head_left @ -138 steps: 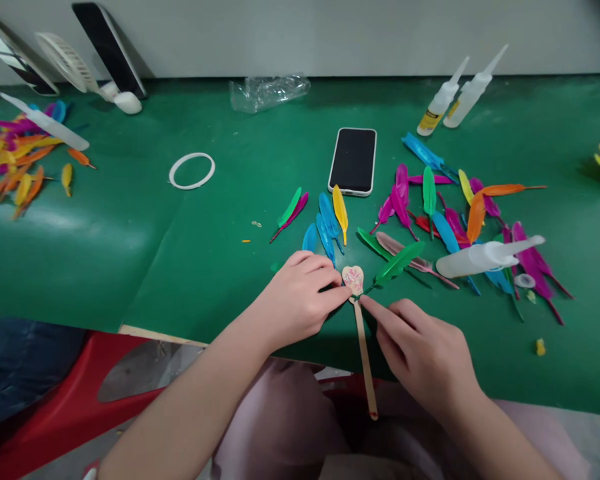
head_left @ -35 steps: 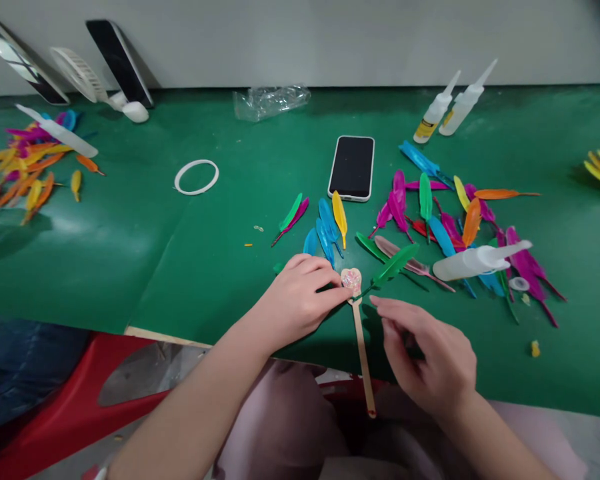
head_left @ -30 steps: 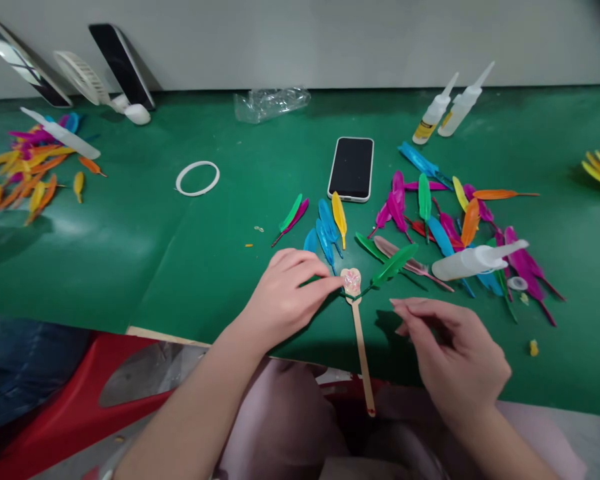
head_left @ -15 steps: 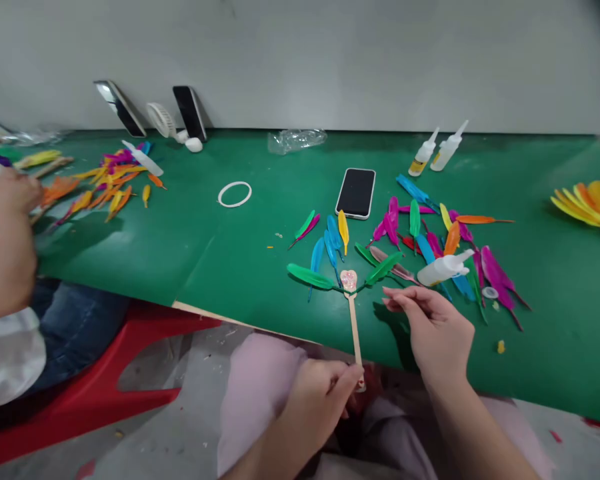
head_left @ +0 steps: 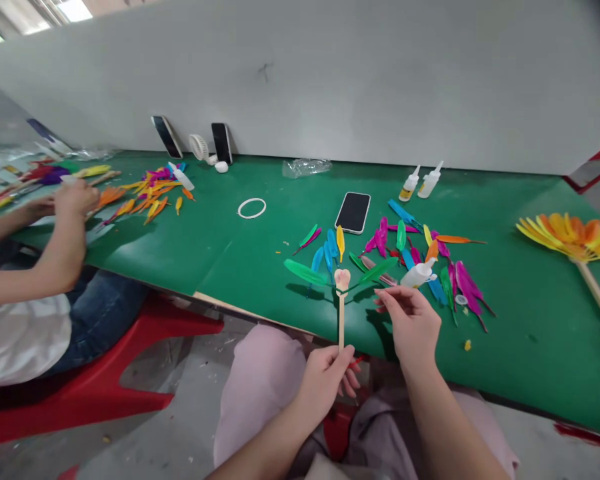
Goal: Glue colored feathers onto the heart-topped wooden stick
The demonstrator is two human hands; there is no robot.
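My left hand is closed round the lower end of a thin wooden stick. The stick's pale head stands up over the table edge. One green feather spreads left from the head, and a second green feather slants out to the right. To the right of the stick, apart from it, is my right hand, thumb and forefinger pinched together. Whatever lies in that pinch, if anything, is too small to make out. Just beyond it a white glue bottle lies tipped among loose feathers.
Coloured feathers are strewn over the green table. A phone, a white ring and two upright glue bottles lie farther back. At right is a yellow-orange feather fan. A co-worker's hand is at left.
My view has tilted up and turned left, showing the whole fan at right. The stick has been raised a little and stands more upright. My right hand keeps its pinch.
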